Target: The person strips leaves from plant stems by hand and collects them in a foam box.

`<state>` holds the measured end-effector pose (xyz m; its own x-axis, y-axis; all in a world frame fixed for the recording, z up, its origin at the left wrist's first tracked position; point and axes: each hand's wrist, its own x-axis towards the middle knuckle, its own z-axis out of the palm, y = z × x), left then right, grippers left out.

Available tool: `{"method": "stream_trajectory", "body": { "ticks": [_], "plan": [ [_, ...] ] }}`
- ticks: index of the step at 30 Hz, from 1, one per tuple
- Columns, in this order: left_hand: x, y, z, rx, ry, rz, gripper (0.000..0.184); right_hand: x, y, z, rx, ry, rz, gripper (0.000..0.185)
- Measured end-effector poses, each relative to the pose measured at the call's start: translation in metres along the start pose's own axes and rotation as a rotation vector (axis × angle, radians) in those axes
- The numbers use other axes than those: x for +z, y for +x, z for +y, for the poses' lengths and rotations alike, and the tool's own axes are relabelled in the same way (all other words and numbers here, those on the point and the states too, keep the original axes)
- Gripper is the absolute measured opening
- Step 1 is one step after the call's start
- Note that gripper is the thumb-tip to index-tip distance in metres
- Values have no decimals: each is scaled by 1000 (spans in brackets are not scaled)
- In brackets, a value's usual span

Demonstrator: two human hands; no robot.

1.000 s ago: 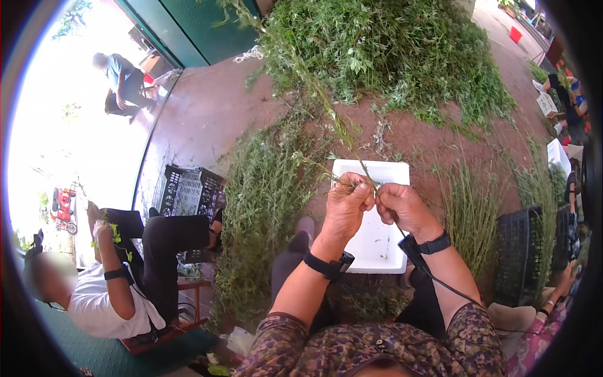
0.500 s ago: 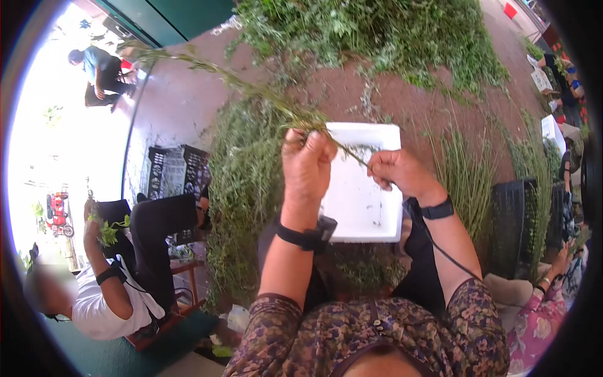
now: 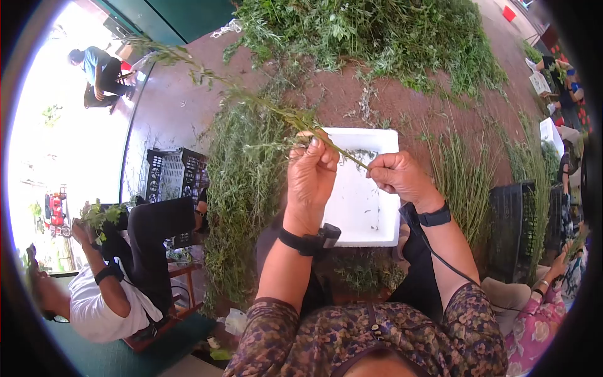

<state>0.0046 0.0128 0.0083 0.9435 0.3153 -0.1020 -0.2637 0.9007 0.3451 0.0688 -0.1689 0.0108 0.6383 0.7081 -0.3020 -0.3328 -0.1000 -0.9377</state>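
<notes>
A long leafy plant stalk (image 3: 251, 97) stretches from the upper left down to my two hands. My left hand (image 3: 313, 166) is closed around it, partway along, with some leafy bits bunched at the fingers. My right hand (image 3: 402, 176) pinches the thin bare end of the stalk. Beneath both hands lies a white foam box (image 3: 355, 213), with small dark leaf scraps on its bottom. Leafy cut plants (image 3: 242, 188) are heaped to the left of the box. Bare-looking stalks (image 3: 465, 176) lie to its right.
A large green plant pile (image 3: 377, 38) covers the floor ahead. Black plastic crates stand at the left (image 3: 176, 173) and right (image 3: 512, 220). A seated person (image 3: 103, 295) handles leafy stems at the left; another person's pink floral sleeve (image 3: 534, 327) shows at the right.
My left hand has shifted slightly right and down along with the stalk, and its fingers have turned a little. My right hand stays pinched on the end. The person at left has raised their leafy stems.
</notes>
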Motion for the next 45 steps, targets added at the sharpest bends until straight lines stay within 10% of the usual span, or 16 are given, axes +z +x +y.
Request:
{"method": "stream_trajectory", "body": {
  "ticks": [16,26,32,34,37,45],
  "plan": [
    [-7,1,3,-79,-99,28,11,24,3,14,-76,-41,58,17],
    [15,-22,-19,-159,820,24,7,-1,3,2,-264,50,144,12],
    [-22,-29,-49,-352,1599,-656,6,-41,18,1,-534,-99,240,13],
    [-48,-48,-69,-25,1597,-1156,11,-47,5,1,-490,-93,250,13],
    [-36,-65,-80,-455,1840,-1111,19,-53,-1,-9,-489,-148,300,13],
    [-56,-78,-98,-529,1981,-1403,18,-61,-8,-18,-368,-140,321,14]
  ]
}}
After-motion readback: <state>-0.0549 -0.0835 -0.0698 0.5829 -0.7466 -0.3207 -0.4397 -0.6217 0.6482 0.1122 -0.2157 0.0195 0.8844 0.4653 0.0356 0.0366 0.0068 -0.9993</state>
